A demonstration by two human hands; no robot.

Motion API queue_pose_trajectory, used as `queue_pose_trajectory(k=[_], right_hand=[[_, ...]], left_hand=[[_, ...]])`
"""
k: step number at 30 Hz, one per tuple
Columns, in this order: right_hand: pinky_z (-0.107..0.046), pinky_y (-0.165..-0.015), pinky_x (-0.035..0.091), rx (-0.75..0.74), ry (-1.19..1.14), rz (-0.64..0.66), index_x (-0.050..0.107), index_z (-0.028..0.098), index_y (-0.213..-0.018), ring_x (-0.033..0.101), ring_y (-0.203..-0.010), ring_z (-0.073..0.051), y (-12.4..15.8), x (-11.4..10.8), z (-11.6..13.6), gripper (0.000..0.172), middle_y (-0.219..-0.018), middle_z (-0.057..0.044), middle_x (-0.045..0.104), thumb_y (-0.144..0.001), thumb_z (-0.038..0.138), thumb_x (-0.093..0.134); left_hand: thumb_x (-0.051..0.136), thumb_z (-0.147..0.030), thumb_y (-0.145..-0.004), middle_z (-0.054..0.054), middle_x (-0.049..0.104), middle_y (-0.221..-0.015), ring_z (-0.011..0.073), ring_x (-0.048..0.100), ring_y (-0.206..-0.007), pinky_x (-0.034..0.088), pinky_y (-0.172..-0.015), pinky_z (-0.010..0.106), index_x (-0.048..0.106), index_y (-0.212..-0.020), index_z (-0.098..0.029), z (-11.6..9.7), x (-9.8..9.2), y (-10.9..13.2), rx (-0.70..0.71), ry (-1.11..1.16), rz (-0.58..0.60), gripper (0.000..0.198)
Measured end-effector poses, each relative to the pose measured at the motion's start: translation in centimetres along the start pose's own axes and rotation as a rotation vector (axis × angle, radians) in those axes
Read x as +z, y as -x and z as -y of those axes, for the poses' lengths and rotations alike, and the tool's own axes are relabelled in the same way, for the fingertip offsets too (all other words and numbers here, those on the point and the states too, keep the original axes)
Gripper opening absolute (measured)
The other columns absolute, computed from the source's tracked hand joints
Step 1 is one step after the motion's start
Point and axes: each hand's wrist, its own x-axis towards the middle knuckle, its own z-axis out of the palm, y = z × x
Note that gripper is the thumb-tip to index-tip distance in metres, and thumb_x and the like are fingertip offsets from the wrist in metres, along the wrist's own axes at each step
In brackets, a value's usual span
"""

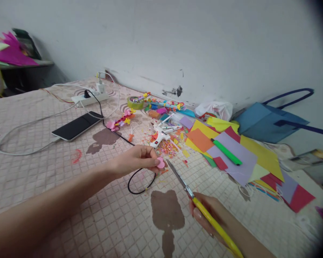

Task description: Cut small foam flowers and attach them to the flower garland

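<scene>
My left hand [141, 158] pinches a small pink paper piece [160, 163] with a rounded edge between thumb and fingertips. Wrapped round the yellow handle of a pair of scissors [201, 209] is my right hand [208, 215]. The scissors' blades look closed together, and their tip points at the pink piece, a little to its right. Just beyond my left hand lies a white glue gun [160, 137] among many tiny colored paper scraps [168, 148]. Its black cord [134, 192] loops on the cloth below my left hand.
Colored paper sheets [247, 147] with a green marker-like cutter [226, 152] lie at the right, before a blue bag [269, 120]. A phone [78, 126] on a white cable and a power strip [90, 98] lie at the left. Green tape [135, 103] and decorated sticks [123, 120] sit further back.
</scene>
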Motion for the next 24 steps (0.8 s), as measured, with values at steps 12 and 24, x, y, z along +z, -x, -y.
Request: queue_pose_trajectory(k=[12,24], right_hand=[[-0.018,-0.038,0.021,0.066,0.036,0.039,0.043,0.019,-0.066,0.030,-0.045,-0.006,-0.2,-0.3,-0.8,0.033,-0.057,0.004,0.041,-0.078,0.047,0.057],[-0.019,-0.040,0.024,0.002,0.151,0.062,0.042,0.020,-0.068,0.031,-0.050,-0.008,0.2,-0.7,-0.6,0.030,-0.061,0.003,0.039,-0.084,0.044,0.050]], left_hand=[[0.070,-0.023,-0.077,0.004,0.072,-0.079,0.0115,0.068,-0.077,0.053,-0.073,0.024,0.056,-0.072,-0.013,0.1,-0.6,0.0,-0.038,0.066,0.106,0.018],[0.068,-0.021,-0.078,0.002,0.071,-0.082,0.0104,0.068,-0.079,0.052,-0.075,0.024,0.056,-0.073,-0.014,0.2,-0.9,0.0,-0.058,0.060,0.150,0.015]])
